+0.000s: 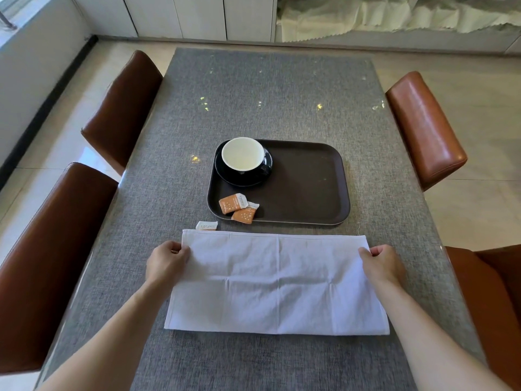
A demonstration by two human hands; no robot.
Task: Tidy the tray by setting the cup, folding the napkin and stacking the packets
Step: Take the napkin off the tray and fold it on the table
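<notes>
Both arms stretched forward over the bench (282,108). Left hand (167,262) and right hand (382,263) curled tight, pinching the far corners of the white napkin (277,283).

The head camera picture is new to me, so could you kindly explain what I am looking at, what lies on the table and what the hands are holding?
There is no machine here: a person wears one wide-angle camera on the head, looking forward and down, so you see their own two bare arms. The left hand and the right hand each pinch a far corner of a white napkin, which lies flat on the grey table, apparently folded in half. Beyond it sits a dark tray. In the tray's far left corner a cup, empty as far as I can see, stands on a black saucer. Two orange packets lie overlapping at the tray's near left corner, not neatly stacked. A third packet lies off the tray, beside the napkin's far left corner. Brown chairs stand around the table.
</notes>
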